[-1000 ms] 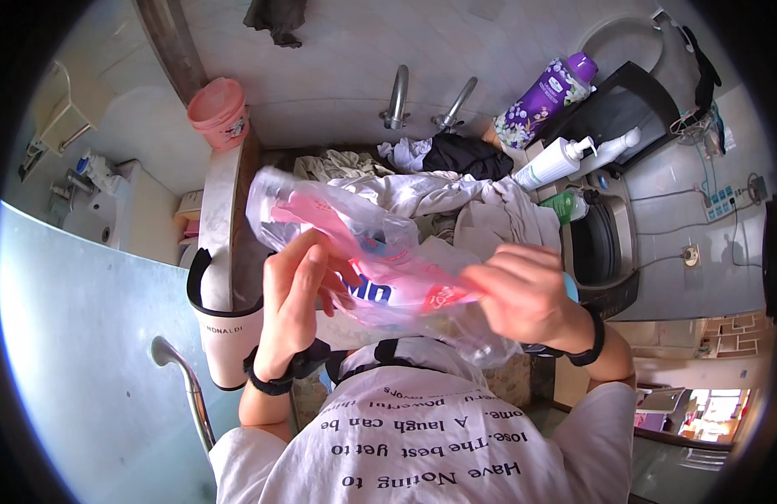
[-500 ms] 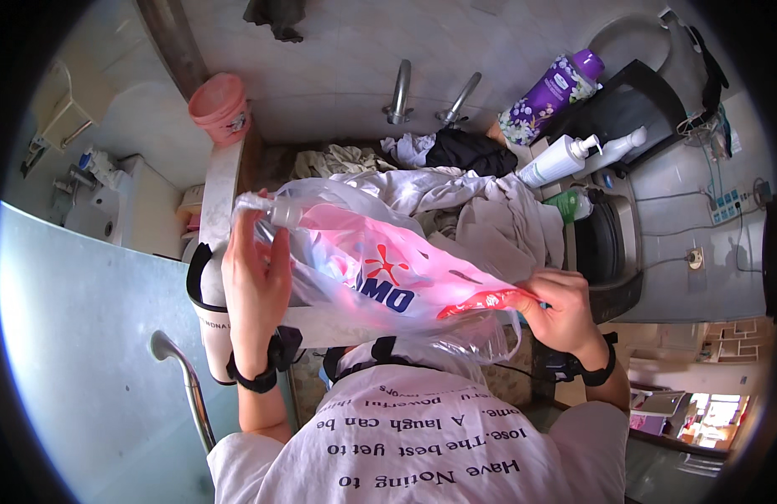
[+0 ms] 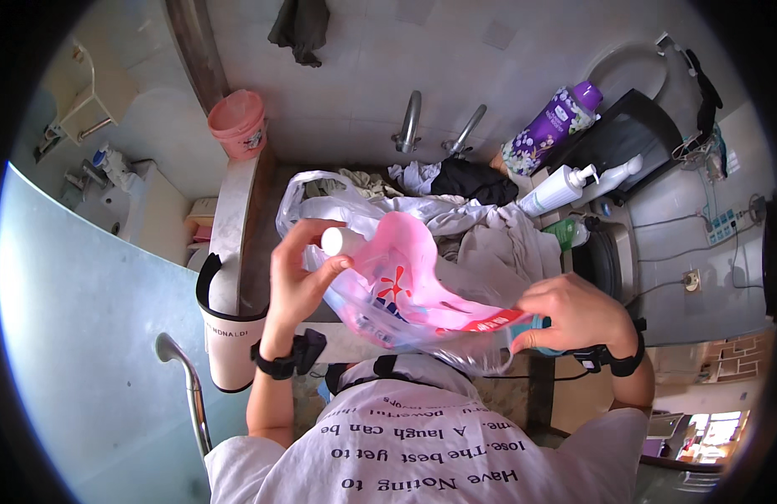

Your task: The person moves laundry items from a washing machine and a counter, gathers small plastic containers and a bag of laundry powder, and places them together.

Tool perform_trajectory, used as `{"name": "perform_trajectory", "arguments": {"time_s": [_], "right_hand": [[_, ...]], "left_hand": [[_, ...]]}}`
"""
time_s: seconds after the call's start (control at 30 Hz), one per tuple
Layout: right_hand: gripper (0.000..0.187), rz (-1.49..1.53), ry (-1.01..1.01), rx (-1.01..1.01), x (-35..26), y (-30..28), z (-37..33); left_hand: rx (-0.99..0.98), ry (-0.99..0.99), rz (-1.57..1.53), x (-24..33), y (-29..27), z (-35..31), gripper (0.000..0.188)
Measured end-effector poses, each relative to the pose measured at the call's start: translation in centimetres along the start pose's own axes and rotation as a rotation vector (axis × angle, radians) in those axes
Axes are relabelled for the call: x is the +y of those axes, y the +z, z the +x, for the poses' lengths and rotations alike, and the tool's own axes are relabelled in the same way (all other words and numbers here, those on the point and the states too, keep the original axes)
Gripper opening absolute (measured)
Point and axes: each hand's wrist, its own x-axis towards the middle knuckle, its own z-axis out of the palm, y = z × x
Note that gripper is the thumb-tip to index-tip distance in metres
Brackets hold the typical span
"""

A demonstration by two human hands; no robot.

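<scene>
A soft pink detergent pouch (image 3: 399,239) with a white screw cap hangs in front of me, partly wrapped in a clear plastic bag (image 3: 308,189). My left hand (image 3: 300,269) grips the white cap (image 3: 342,242) between thumb and fingers at the pouch's upper left corner. At the red-edged right end, my right hand (image 3: 569,315) has its thumb and fingers apart, close to the pouch and the loose bag. Behind the pouch, white and grey clothes (image 3: 497,244) lie heaped in the sink basin, and a dark garment (image 3: 472,181) rests near the taps.
Two metal taps (image 3: 411,126) jut from the tiled wall. A pink bucket (image 3: 237,126) stands on the left ledge. To the right are a purple bottle (image 3: 548,130), a white pump bottle (image 3: 556,191) and a green bottle (image 3: 567,233). A curved metal handle (image 3: 183,370) is at lower left.
My left hand has moved right and slightly down with the cap, and the pouch now sags between my hands. My right hand's fingers have spread from their pinch on the pouch corner.
</scene>
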Motion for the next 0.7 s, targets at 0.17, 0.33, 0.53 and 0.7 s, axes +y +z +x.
{"name": "perform_trajectory", "arguments": {"time_s": [0.17, 0.33, 0.53, 0.7], "right_hand": [[0.023, -0.1, -0.068, 0.334, -3.2, -2.9, 3.6], [0.022, -0.493, -0.352, 0.596, -4.4, -2.5, 10.2], [0.036, -0.802, -0.216, 0.538, 0.8, 0.3, 17.0], [0.057, -0.664, -0.008, 0.21, 0.7, 0.6, 18.5]], "left_hand": [[0.058, 0.159, 0.449, 0.1, 4.7, 0.7, 0.038], [0.019, 0.08, 0.187, -2.8, 6.5, 1.2, 0.024], [0.014, 0.034, 0.223, -3.2, 7.0, 1.6, 0.017], [0.089, 0.045, 0.273, -4.6, 7.9, 1.4, 0.015]]}}
